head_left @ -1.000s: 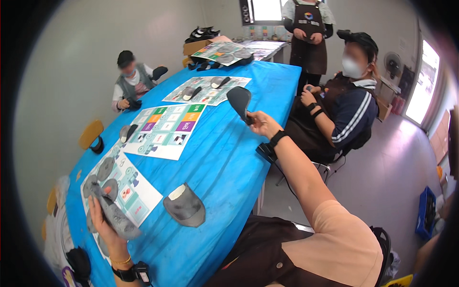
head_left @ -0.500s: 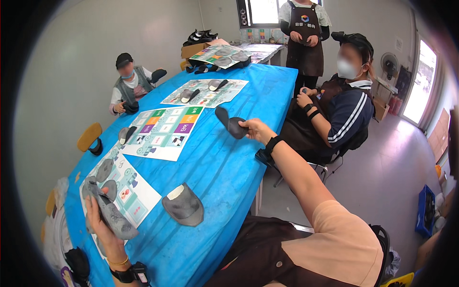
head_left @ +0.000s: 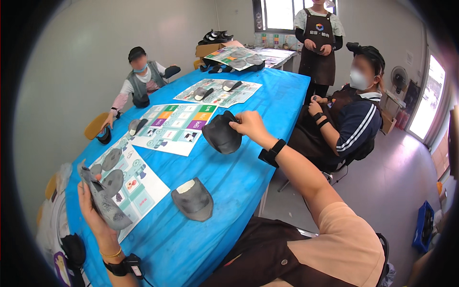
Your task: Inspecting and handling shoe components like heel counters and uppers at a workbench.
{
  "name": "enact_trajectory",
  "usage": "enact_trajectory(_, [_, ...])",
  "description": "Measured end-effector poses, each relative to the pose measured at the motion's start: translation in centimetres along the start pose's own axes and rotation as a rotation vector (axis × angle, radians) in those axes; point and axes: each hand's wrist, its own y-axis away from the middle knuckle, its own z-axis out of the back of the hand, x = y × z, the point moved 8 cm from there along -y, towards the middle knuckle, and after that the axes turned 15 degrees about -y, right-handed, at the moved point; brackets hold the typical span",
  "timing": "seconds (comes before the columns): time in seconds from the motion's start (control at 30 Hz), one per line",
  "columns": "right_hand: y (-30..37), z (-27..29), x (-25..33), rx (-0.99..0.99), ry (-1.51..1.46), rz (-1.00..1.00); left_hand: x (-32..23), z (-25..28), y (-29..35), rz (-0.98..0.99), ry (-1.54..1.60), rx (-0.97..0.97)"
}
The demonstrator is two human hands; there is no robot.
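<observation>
At the left, my left hand [head_left: 93, 210] is closed around a long grey, curved piece [head_left: 107, 205] like a slipper, with pale mottled marks on its side. Over the middle of the table my right hand [head_left: 251, 126] pinches the edge of a black, rounded piece [head_left: 220, 136] like a shoe upper, held up with its broad face showing. On the cloth between my arms lies a grey toe-shaped piece [head_left: 193, 201] with a cream-coloured opening. Several grey rounded pieces [head_left: 113, 182] rest on a printed sheet [head_left: 143, 191] beside my left hand.
A blue cloth [head_left: 248, 177] covers the long table. Other printed sheets [head_left: 184, 126] bear similar pieces, and a pile [head_left: 234, 60] stands at the far end. One person [head_left: 143, 83] sits across, another [head_left: 356, 115] at the right; a third [head_left: 319, 48] stands behind.
My right hand has moved left and turned the black piece, so its broad face shows. The person across has reached down towards a yellow chair back. The whole view has shifted slightly.
</observation>
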Motion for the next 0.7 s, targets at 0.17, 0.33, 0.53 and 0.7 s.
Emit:
enact_trajectory(0.17, [-0.2,-1.7,6.5,0.09,0.158,0.195,-1.6,2.0,-0.4,-0.038,0.008,-0.063])
enact_trajectory(0.33, [0.4,-6.7,10.8,0.457,-0.207,-0.072,-4.9,4.7,-0.7,-0.144,0.037,-0.113])
enact_trajectory(0.53, [8.2,-20.3,19.0,1.089,-0.587,-0.53,-13.2,12.2,1.7,-0.413,0.04,-0.335])
enact_trajectory(0.7, [16.3,-33.4,24.8,1.307,-0.681,-0.621,-20.5,19.5,7.8,-0.652,-0.14,-0.712])
